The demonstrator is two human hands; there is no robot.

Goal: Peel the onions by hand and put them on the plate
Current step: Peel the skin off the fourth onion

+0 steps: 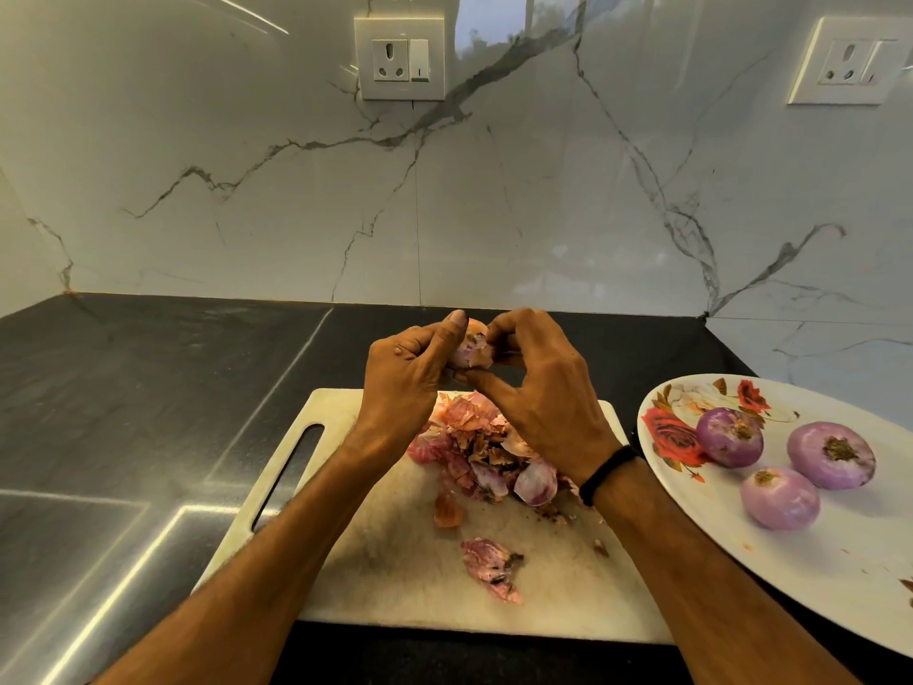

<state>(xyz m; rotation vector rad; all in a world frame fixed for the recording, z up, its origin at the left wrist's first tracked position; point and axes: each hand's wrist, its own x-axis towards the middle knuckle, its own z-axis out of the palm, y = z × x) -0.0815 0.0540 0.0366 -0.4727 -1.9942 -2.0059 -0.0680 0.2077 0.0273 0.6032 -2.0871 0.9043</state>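
Above the far edge of the white cutting board [375,575], both hands hold one small onion [472,346] with papery pink-orange skin. My left hand [402,375] grips it from the left, thumb over its top. My right hand [538,388] pinches at its right side, fingers curled; most of the onion is hidden between the hands. A white plate with red roses [840,561] lies to the right and carries three peeled purple onions [730,437] [831,454] [779,497].
A heap of onion skins [486,452] covers the board's middle, with a loose piece of skin [491,568] nearer me. The board lies on a dark counter [148,388] against a marble wall with two sockets [400,59] [852,61].
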